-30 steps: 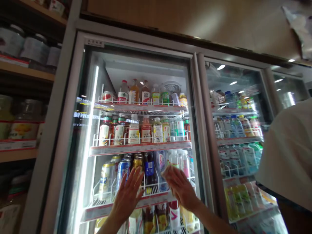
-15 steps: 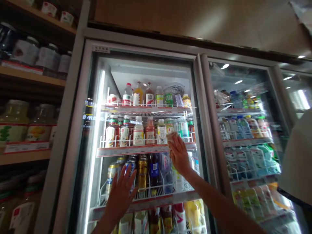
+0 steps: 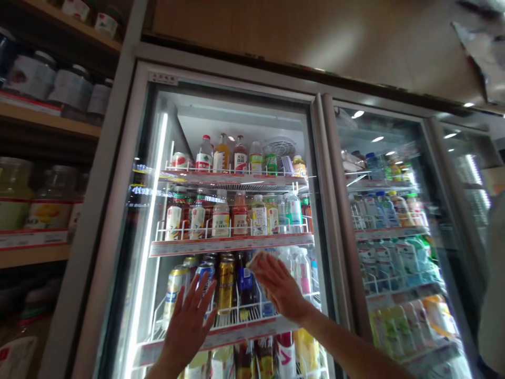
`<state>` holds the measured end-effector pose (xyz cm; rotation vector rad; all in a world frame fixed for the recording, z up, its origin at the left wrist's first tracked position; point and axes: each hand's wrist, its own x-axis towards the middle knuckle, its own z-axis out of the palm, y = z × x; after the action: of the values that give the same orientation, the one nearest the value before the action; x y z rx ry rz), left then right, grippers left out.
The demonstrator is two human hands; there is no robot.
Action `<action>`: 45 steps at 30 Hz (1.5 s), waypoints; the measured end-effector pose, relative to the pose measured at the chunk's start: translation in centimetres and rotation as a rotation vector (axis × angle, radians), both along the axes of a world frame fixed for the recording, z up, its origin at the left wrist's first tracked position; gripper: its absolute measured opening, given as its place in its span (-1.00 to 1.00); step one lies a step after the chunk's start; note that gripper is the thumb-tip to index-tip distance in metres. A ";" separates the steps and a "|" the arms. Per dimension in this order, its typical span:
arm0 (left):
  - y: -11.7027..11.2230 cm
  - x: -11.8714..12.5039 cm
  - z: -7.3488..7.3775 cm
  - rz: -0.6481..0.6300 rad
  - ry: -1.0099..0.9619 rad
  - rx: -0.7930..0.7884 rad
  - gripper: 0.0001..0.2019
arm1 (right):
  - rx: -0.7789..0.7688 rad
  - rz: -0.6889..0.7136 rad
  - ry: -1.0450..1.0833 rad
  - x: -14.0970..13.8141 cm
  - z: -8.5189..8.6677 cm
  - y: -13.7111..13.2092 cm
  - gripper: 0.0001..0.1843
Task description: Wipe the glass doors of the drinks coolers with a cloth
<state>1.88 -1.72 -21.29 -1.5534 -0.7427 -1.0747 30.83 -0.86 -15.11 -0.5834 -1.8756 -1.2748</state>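
In the head view, a closed glass door (image 3: 244, 117) of a lit drinks fridge fills the middle. My right hand (image 3: 281, 288) holds a pale cloth (image 3: 257, 258) flat against the glass, below the middle shelf's front strip. Most of the cloth is hidden under my fingers. My left hand (image 3: 188, 318) is open, fingers spread, at the lower left of the door; whether it touches the glass I cannot tell. Behind the glass near it show cans, one a gold can (image 3: 226, 284). Juice bottles (image 3: 240, 213) line the shelf above.
A metal door frame (image 3: 333, 221) separates this door from a second fridge door (image 3: 389, 210) on the right. Shelves with jars (image 3: 49, 197) stand at the left. At the right edge, part of a person in light clothing (image 3: 493, 295) is visible.
My right hand has moved down and a little left across the glass with the cloth. My left hand stays spread in nearly the same place. The view has shifted slightly.
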 end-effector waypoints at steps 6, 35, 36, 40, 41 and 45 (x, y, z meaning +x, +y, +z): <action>0.2 0.3 -0.2 -0.051 -0.044 -0.021 -0.40 | 0.135 -0.027 0.322 0.6 2.8 0.4 -0.50; -0.2 2.1 6.8 -0.110 -0.138 0.013 -0.42 | 0.090 -0.005 0.237 3.6 7.8 1.8 -0.53; -0.1 2.0 7.7 -0.095 -0.141 0.029 -0.41 | 0.117 -0.011 0.347 4.1 8.3 2.0 -0.53; 0.7 1.9 9.4 -0.063 -0.156 0.039 -0.39 | 0.222 0.002 0.716 4.8 10.7 2.7 -0.52; 0.9 1.9 9.4 -0.060 -0.156 0.042 -0.39 | 0.212 0.008 0.659 4.5 10.7 2.7 -0.52; 1.5 2.0 9.1 -0.065 -0.156 0.068 -0.39 | 0.114 -0.003 0.260 4.7 9.9 2.3 -0.55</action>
<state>3.85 -0.24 -12.20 -1.4571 -0.7569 -1.2674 35.49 1.47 -5.17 -0.6578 -1.5785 -1.2354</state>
